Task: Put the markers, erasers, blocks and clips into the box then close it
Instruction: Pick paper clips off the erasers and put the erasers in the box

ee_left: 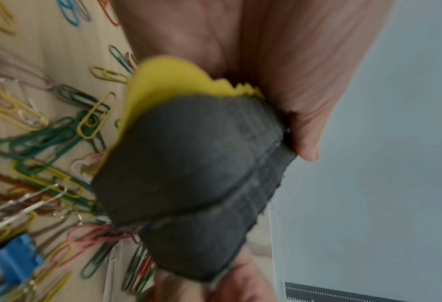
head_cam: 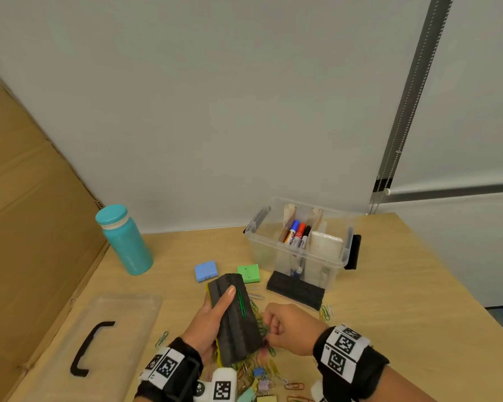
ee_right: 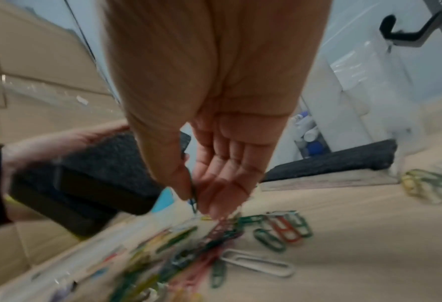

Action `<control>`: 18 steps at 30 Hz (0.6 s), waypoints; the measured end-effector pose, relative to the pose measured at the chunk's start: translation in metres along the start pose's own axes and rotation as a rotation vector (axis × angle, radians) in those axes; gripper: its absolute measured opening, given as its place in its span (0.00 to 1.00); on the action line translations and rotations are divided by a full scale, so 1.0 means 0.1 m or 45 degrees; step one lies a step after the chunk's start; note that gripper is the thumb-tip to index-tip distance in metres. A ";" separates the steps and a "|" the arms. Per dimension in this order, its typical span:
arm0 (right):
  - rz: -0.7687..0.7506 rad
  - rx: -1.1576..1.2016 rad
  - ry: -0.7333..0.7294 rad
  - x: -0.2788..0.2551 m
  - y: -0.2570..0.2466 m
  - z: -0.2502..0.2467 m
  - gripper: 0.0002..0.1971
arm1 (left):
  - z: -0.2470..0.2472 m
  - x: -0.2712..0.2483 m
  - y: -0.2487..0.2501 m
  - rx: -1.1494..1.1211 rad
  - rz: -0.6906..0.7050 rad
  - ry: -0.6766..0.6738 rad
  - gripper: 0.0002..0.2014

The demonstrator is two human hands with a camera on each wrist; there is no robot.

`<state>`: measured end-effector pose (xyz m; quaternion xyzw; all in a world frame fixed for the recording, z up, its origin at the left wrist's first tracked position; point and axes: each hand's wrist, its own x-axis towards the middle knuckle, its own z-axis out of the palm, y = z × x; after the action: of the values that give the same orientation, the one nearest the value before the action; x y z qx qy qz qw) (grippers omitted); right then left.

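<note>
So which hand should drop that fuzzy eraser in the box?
Probably the left hand: it already grips the eraser. The right hand is busy pinching a paper clip.

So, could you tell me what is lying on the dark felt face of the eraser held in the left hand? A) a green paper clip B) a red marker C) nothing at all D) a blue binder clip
A: in the head view a green paper clip lies along the felt face of the eraser, beside the thumb of the left hand that grips it.
</note>
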<state>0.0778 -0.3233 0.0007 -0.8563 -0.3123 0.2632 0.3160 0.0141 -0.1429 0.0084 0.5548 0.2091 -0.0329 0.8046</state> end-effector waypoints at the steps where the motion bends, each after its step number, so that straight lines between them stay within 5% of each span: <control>1: 0.023 -0.127 -0.008 0.01 0.06 0.00 0.08 | 0.00 0.00 0.00 -0.005 -0.002 0.006 0.17; 4: 0.026 -0.340 0.102 0.02 0.13 -0.03 0.07 | 0.01 0.01 -0.02 0.004 0.002 0.037 0.18; 9: -0.175 0.147 0.437 0.02 -0.16 -0.05 0.03 | 0.09 0.04 -0.06 0.047 0.056 0.043 0.26; 12: -0.094 0.479 0.338 0.05 -0.30 0.00 0.08 | 0.18 0.06 -0.06 0.080 0.088 0.008 0.22; 18: -0.011 0.733 0.221 0.08 -0.36 -0.08 0.05 | 0.18 0.08 -0.04 0.165 0.136 0.019 0.31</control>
<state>0.0753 -0.2994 0.0296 -0.7495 -0.2004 0.2655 0.5723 0.0254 -0.1591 0.0072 0.6165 0.1825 0.0008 0.7659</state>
